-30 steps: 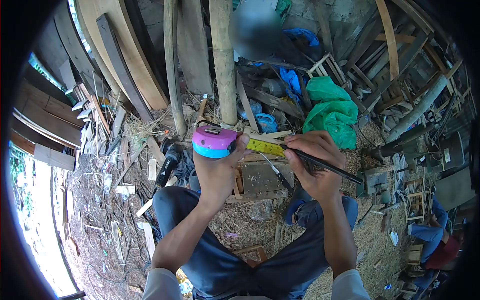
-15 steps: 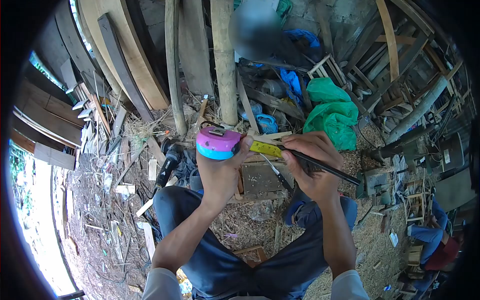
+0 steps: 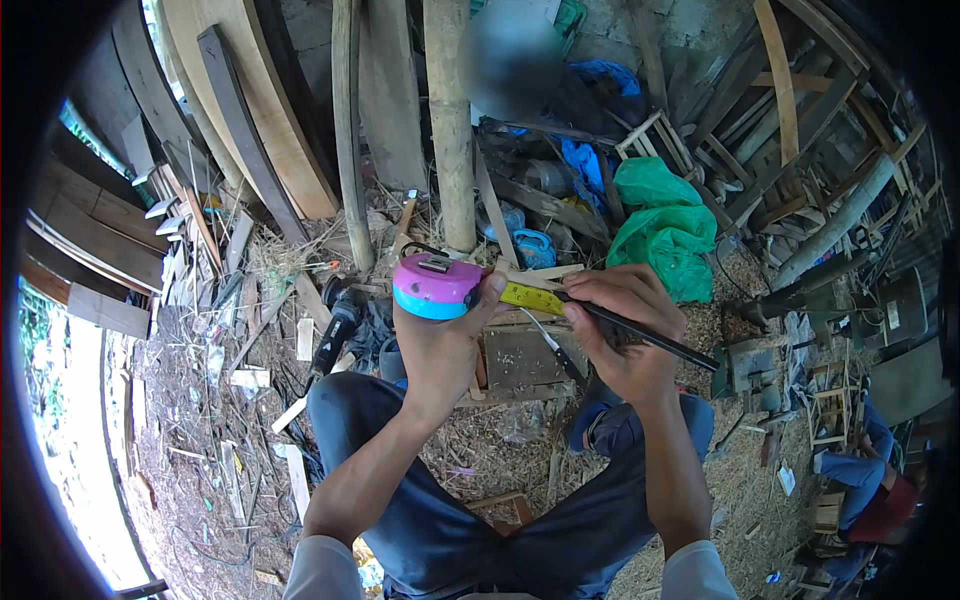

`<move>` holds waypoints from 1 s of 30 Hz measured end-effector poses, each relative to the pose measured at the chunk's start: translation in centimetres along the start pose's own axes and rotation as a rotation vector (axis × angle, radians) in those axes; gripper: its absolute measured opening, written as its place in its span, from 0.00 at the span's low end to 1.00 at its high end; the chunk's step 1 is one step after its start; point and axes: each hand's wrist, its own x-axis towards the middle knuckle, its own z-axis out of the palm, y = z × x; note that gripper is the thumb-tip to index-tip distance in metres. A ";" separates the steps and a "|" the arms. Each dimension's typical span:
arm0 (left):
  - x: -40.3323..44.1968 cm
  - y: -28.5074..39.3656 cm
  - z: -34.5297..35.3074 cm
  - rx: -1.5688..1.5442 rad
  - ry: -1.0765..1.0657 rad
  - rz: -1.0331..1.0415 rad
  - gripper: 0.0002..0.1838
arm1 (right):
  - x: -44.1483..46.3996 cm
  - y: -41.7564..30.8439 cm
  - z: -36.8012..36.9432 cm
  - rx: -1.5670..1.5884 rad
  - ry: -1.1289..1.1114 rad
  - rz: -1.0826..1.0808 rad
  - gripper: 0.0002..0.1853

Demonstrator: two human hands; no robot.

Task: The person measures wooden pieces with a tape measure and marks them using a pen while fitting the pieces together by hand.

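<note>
A pink and blue tape measure (image 3: pixel 436 287) is gripped in my left hand (image 3: pixel 440 350), with a short length of its yellow blade (image 3: pixel 530 299) pulled out to the right. My right hand (image 3: pixel 632 335) is closed around a long black pencil-like tool (image 3: pixel 650 337), its tip at the blade's right end. Thin light wood pieces (image 3: pixel 545 272) lie just behind the blade, partly hidden by my fingers. Below the blade, a knife (image 3: pixel 560 350) with a dark handle rests by a wooden block (image 3: pixel 522 358).
A black power tool (image 3: pixel 337 330) lies left of my knee. Bamboo poles (image 3: pixel 452 130) and boards (image 3: pixel 270 110) stand behind. A green plastic bag (image 3: pixel 662 230) is at the back right. Another person's legs (image 3: pixel 850 468) show at the far right, near wooden frames (image 3: pixel 828 405).
Compared with a second ago, the tape measure and my left hand have shifted slightly right and down. My right hand has moved a little left. Both grips look the same.
</note>
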 end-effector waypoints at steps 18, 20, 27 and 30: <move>-0.1 0.0 0.1 0.009 0.008 -0.001 0.08 | 0.1 -0.2 0.0 0.001 0.037 -0.004 0.09; -0.2 0.0 0.1 0.014 0.004 -0.001 0.08 | 0.2 -0.2 0.0 -0.020 0.032 -0.015 0.09; -0.3 0.1 0.3 -0.006 0.001 -0.005 0.07 | 0.1 -0.1 0.3 -0.005 0.008 0.003 0.09; -0.3 0.2 0.3 -0.003 -0.001 -0.006 0.07 | 0.1 -0.2 0.2 -0.014 0.007 0.002 0.09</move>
